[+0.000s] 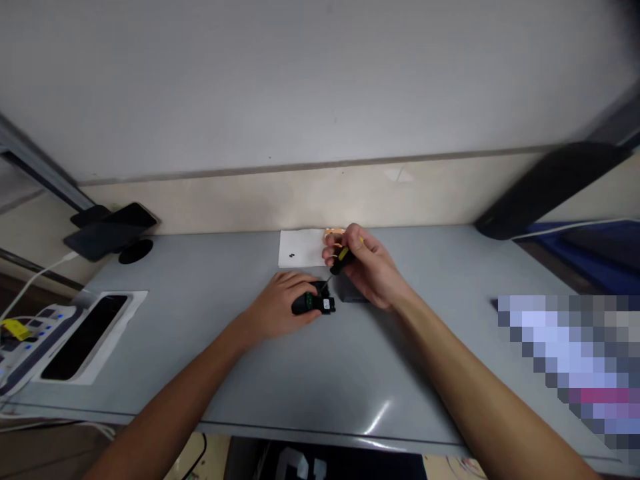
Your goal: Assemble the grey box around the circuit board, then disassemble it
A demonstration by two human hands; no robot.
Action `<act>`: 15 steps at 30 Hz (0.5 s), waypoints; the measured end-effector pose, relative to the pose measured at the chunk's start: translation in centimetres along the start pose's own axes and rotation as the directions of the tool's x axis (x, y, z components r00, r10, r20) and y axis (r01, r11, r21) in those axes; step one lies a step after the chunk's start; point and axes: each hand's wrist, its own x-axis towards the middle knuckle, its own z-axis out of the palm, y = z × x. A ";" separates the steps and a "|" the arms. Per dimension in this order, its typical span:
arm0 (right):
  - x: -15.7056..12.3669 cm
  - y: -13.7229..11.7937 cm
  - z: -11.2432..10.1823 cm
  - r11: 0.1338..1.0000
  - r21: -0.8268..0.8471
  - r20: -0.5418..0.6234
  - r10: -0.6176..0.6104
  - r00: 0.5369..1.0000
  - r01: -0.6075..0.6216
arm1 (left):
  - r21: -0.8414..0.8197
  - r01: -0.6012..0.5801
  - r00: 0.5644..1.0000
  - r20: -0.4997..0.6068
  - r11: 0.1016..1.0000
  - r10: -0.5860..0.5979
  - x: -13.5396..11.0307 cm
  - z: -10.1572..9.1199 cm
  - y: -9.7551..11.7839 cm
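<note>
My left hand (pixel 280 305) is closed around a small black device (pixel 327 305) that lies on the grey table, its fingers at the left end. Green circuitry and a small white label show on the device. In my right hand (pixel 373 267) is a screwdriver (pixel 337 267) with a black and yellow handle, held at a slant. Its thin shaft points down to the device; whether the tip sits in a screw is too small to tell. A dark flat part (pixel 354 293) lies under my right hand, partly hidden by it.
Behind my hands lies a white sheet (pixel 303 247) with several tiny dark pieces (pixel 292 255), probably screws. A phone (pixel 85 337) and a power strip (pixel 37 340) are on the left, below a dark device on a stand (pixel 113 230). A black column (pixel 550 187) stands back right.
</note>
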 end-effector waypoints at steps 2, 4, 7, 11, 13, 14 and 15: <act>0.0 0.3 0.2 1.000 -0.011 -0.046 -0.004 0.999 0.004 | 0.002 0.000 1.000 -0.004 1.000 0.000 0.0 0.0 0.0; 0.1 0.6 0.4 1.000 -0.013 -0.081 -0.003 0.997 0.002 | 0.000 0.001 1.000 -0.002 1.000 -0.001 0.0 -0.1 0.1; 0.4 1.1 0.2 1.000 0.028 -0.066 -0.006 0.998 0.008 | -0.006 0.000 1.000 -0.004 1.000 0.000 0.1 -0.1 0.0; 0.6 0.9 0.0 0.993 0.119 -0.023 0.018 1.000 -0.015 | -0.014 -0.010 1.000 -0.018 1.000 0.010 0.1 0.1 -0.2; 0.5 0.7 0.0 0.991 0.128 -0.033 0.033 0.999 -0.029 | -0.016 -0.007 1.000 -0.019 1.000 0.007 0.1 0.1 -0.2; 0.4 0.6 0.0 0.992 0.126 -0.046 0.030 0.999 -0.024 | -0.015 -0.004 1.000 -0.018 1.000 0.003 0.1 0.1 -0.2; 0.4 0.6 0.1 0.992 0.125 -0.058 0.023 0.998 -0.016 | -0.014 -0.001 1.000 -0.014 1.000 0.001 0.1 0.1 -0.2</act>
